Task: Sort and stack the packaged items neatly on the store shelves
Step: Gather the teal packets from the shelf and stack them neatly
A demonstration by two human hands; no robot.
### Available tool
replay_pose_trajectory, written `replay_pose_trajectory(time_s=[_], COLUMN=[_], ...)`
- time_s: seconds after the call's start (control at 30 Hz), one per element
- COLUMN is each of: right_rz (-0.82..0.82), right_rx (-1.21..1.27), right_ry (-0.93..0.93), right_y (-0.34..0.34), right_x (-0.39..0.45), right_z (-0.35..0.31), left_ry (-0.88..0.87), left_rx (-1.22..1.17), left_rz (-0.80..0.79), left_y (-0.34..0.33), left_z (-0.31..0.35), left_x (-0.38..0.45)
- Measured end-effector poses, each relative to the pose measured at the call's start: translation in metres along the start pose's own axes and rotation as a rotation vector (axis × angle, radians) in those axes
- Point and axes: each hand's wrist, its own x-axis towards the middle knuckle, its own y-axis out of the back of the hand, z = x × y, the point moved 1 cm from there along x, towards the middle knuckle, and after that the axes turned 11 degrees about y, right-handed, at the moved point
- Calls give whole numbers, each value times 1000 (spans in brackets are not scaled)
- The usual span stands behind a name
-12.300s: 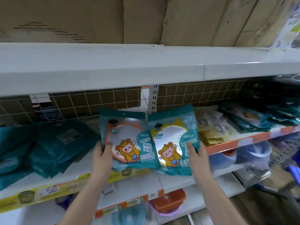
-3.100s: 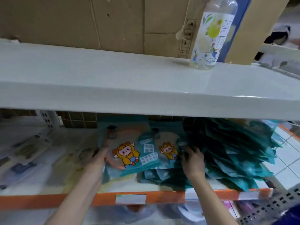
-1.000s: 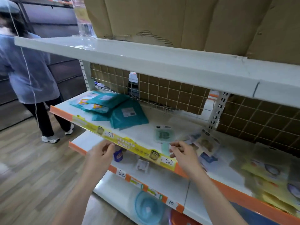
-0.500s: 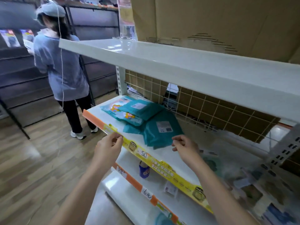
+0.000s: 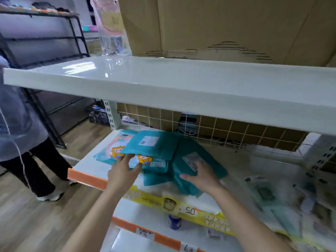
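Several teal packets lie in a loose heap at the left end of the middle shelf (image 5: 91,167). Two show a cartoon figure face up (image 5: 116,150); one lies back up with a white label (image 5: 151,143). My left hand (image 5: 123,172) reaches into the heap, its fingers straight under the edge of the top packet. My right hand (image 5: 201,176) lies flat with spread fingers on a back-up teal packet (image 5: 195,160) at the heap's right side. Neither hand grips anything.
A white upper shelf (image 5: 163,82) overhangs closely, bearing cardboard boxes (image 5: 227,26) and a clear bottle (image 5: 111,33). A person (image 5: 20,135) stands at the left. Pale packets (image 5: 291,195) lie at the right. A wire grid (image 5: 218,130) backs the shelf. A small blue jar (image 5: 174,221) sits below.
Both hands have moved from the shelf's front edge onto the teal packets. The view has swung so the heap is now in the middle.
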Motion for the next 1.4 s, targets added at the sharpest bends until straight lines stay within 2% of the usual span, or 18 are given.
replay_pose_trajectory(time_s=[0.07,0.13,0.23,0.33,0.47,0.57,0.7,0.8,0.87,0.93,0.97,1.03,1.2,1.3,1.4], right_rz=[-72,-71,-12,12,41,-26,-110,-68,56,269,373,569,984,1030,905], right_rx=[-163,-274,-260,-284,-300,-191,-188,-251,-216,-170,-151,-95,21,160,266], right_ry=[-63,-82,-93,-122,-130,-111,-93,-88,-103,-135,-154,-197,-373,-478,-563], right_y=[-16,-27,-31,-30,-32,-24,-15,-16,-15,-6,-1,13,46,48,37], right_x=[2,3,0,1,3,-1,-13,-20,-25,-31,-34,-38,-51,-58,-65], right_z=[-6,-7,-6,-12,-19,-10,1,-4,-10,-17,-20,-26,-31,-23,-14], left_ry=[-51,-130,-228,-339,-447,-548,-636,-741,-828,-853,-807,-601,-137,35,112], left_rx=[26,59,237,512,618,680,610,521,379,140,-12,-282,-744,-766,-696], left_rz=[-25,-48,-126,-78,-62,-9,-28,16,137,206,209,145,-3,-122,-284], left_y=[-1,-7,-22,-32,-45,-56,-69,-69,-60,-45,-34,-17,-1,-10,-23], left_z=[-4,-4,5,14,21,25,19,15,19,28,34,44,54,49,41], left_x=[25,46,68,82,100,107,105,106,106,99,94,82,73,78,74])
